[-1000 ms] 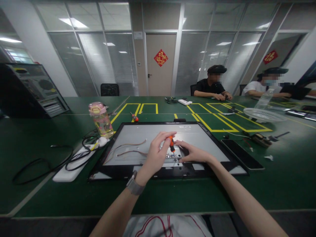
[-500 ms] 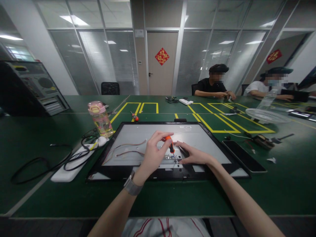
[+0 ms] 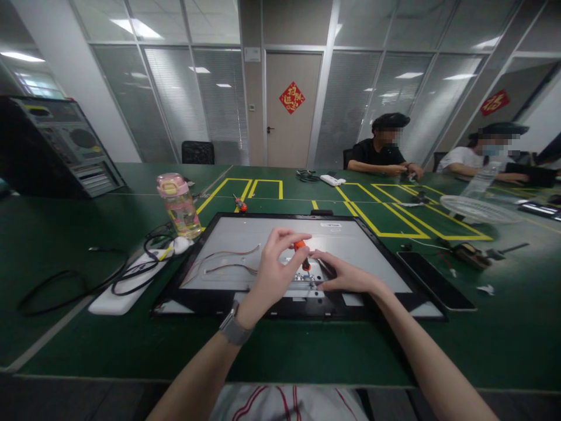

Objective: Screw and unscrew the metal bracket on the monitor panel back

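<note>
My left hand (image 3: 275, 272) is closed around an orange and black screwdriver (image 3: 300, 245), which leans slightly with its tip down at a small metal bracket (image 3: 307, 278). My right hand (image 3: 344, 273) lies just right of the bracket, thumb and fingers apart, the fingertips resting close to the screwdriver's tip. Under both hands a flat display panel (image 3: 381, 257) with a grey metal back and black frame lies on the green table (image 3: 280, 356). Thin wires (image 3: 230, 269) run across the panel's left part. The exact spot where the tip meets the bracket is too small to make out.
Left of the panel are a pink-lidded bottle (image 3: 179, 204), a white power strip (image 3: 127, 292) and black cables (image 3: 56, 310). A black phone (image 3: 433, 280) lies at the right. Beyond it sit a clear fan-like disc (image 3: 480, 207) and two people. A red-handled tool (image 3: 241, 204) lies behind the panel.
The camera view has shifted slightly. Both hands stay at the bracket, with the screwdriver still in my left hand in almost the same pose.
</note>
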The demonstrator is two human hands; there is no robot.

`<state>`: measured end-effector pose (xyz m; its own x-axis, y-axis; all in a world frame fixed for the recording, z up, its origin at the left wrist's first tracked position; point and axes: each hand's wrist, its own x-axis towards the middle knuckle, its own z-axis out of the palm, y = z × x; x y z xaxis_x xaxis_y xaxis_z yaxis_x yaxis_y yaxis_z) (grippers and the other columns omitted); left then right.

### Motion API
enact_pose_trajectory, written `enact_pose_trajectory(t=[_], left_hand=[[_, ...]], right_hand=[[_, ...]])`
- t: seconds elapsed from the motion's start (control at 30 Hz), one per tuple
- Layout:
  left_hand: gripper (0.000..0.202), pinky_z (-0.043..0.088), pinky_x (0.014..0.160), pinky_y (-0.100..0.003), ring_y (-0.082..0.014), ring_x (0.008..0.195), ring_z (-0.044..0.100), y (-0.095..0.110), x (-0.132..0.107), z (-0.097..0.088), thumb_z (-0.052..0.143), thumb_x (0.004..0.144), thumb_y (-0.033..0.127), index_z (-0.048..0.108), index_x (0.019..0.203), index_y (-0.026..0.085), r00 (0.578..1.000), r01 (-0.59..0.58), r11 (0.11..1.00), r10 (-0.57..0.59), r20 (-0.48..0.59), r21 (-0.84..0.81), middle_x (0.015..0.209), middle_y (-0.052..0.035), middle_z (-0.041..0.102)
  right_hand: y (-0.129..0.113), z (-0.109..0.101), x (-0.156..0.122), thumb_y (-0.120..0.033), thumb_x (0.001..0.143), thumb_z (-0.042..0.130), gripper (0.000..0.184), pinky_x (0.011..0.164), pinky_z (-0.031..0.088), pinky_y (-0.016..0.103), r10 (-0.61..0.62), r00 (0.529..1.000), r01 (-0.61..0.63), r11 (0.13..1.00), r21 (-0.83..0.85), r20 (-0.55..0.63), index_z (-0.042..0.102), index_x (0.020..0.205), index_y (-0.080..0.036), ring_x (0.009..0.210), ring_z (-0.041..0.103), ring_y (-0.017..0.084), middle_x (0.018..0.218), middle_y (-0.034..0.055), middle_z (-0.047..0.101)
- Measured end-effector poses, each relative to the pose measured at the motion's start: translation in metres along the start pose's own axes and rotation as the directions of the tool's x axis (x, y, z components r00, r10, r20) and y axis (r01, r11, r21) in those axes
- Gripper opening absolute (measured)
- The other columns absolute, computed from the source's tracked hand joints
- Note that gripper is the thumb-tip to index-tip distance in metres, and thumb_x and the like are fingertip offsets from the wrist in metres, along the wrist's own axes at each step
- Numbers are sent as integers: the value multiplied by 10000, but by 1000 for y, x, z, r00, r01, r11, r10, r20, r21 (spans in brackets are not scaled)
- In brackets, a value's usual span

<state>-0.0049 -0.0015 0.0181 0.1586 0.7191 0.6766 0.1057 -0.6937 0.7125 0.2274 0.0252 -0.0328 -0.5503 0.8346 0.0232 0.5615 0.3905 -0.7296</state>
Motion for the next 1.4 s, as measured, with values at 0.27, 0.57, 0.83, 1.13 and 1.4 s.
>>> enact_pose_trajectory(t=[0.27, 0.57, 0.83, 1.13, 1.4], left_hand=[[298, 493, 848, -307, -175, 942, 633, -5, 1, -1, 445, 941, 137, 676, 1122, 192, 998, 69, 993, -70, -1, -94, 998, -64, 656], [300, 473, 861, -303, -164, 930, 610, -9, 2, -2, 485, 936, 186, 668, 1173, 199, 996, 86, 994, -88, -24, -70, 987, -56, 636], [308, 484, 896, -314, -169, 960, 627, -10, -1, 3, 559, 916, 233, 653, 1208, 219, 995, 96, 989, -100, -25, -112, 1023, -56, 643], [251, 490, 927, -321, -188, 1025, 638, -5, -2, 3, 524, 944, 235, 681, 1138, 216, 997, 73, 989, -69, 41, -127, 1062, -69, 664], [301, 474, 962, -353, -195, 1072, 611, -5, -1, 2, 462, 976, 249, 656, 1204, 216, 998, 49, 994, -45, 46, -99, 1133, -86, 636]], right_hand=[[6, 3, 0, -375, 685, 805, 780, 1188, 246, 504, 10, 996, -10, 1000, 8, -84, 465, 1371, -227, 1391, 377, 323, 1494, 113, 435], [3, 4, 1, -376, 660, 824, 741, 1181, 268, 497, 19, 995, -17, 1000, 19, -93, 500, 1307, -216, 1382, 395, 321, 1497, 128, 434], [8, 5, 1, -394, 667, 819, 767, 1186, 263, 507, 17, 995, -16, 1000, 11, -94, 492, 1337, -216, 1393, 384, 317, 1506, 131, 424], [6, 4, 0, -419, 662, 821, 767, 1184, 271, 503, 10, 995, -8, 1000, 19, -104, 505, 1326, -202, 1381, 399, 329, 1493, 141, 435], [6, 4, 1, -432, 674, 811, 745, 1181, 277, 496, 1, 996, -1, 1000, 6, -94, 509, 1314, -200, 1378, 402, 323, 1485, 138, 440]])
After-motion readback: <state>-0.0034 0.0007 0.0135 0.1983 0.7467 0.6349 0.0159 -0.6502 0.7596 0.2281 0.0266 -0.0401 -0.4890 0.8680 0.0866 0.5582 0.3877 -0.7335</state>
